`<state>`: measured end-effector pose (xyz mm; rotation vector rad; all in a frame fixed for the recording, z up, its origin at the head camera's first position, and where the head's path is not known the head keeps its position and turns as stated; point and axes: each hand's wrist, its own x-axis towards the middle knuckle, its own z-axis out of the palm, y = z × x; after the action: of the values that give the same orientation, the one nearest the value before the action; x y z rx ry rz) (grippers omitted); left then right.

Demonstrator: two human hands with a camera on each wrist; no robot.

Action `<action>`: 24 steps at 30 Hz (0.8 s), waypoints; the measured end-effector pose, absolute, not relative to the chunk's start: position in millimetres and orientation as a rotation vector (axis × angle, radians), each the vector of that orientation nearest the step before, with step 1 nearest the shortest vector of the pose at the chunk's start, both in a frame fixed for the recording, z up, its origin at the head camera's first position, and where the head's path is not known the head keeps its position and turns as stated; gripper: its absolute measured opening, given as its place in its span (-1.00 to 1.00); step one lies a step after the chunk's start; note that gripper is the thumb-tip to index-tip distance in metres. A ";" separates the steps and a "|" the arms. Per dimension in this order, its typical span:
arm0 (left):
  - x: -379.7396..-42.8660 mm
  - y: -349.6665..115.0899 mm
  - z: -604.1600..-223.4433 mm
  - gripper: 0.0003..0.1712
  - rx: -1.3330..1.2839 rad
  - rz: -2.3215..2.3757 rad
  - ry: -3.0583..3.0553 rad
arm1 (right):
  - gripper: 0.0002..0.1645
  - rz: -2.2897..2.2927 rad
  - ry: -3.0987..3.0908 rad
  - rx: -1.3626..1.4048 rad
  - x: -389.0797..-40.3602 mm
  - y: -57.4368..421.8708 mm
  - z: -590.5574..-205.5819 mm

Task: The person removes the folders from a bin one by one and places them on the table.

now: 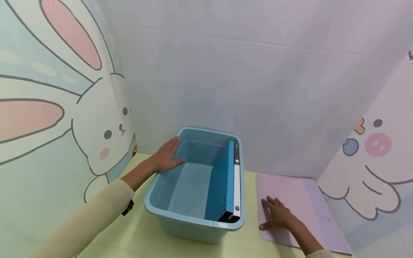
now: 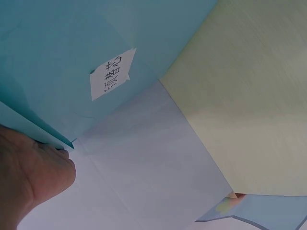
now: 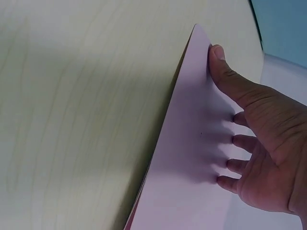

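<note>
In the head view my left hand (image 1: 167, 156) rests on the left rim of a light blue plastic tub (image 1: 193, 229), fingers stretched forward and the thumb over the inside. Upright along the tub's right wall stand a blue file binder (image 1: 229, 175) and a second one with a white and black spine (image 1: 237, 182). To the right of the tub, a pink and lilac folder (image 1: 311, 204) lies flat. My right hand (image 1: 277, 215) is spread over its left part. The right wrist view has fingertips and thumb (image 3: 218, 52) on the folder's cover.
A pale wood-grain table (image 1: 135, 233) bears the tub and folder. Behind them rises a plain lilac backdrop (image 1: 226, 82). A printed rabbit panel (image 1: 106, 132) stands at left, another cartoon panel (image 1: 380, 172) at right. A white label (image 2: 112, 74) sticks to the tub's outside.
</note>
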<state>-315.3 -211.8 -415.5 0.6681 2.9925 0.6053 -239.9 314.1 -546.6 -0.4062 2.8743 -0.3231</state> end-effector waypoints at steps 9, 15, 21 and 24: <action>-317.2 -212.1 -418.0 0.11 0.674 0.593 3.003 | 0.43 -0.345 2.868 -0.375 -247.7 339.0 -548.4; -316.0 -212.1 -415.9 0.12 0.673 0.577 3.006 | 0.43 -0.367 2.860 -0.369 -251.0 349.6 -547.0; -315.1 -211.3 -415.6 0.12 0.668 0.588 3.004 | 0.40 -0.407 2.841 -0.380 -254.1 355.1 -541.9; -315.2 -211.2 -415.9 0.11 0.668 0.595 3.004 | 0.40 -0.420 2.835 -0.392 -255.5 359.6 -542.8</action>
<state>-315.2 -211.2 -415.9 0.6677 3.0035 0.5950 -255.5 359.6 -542.8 -0.3916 2.8347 -0.4196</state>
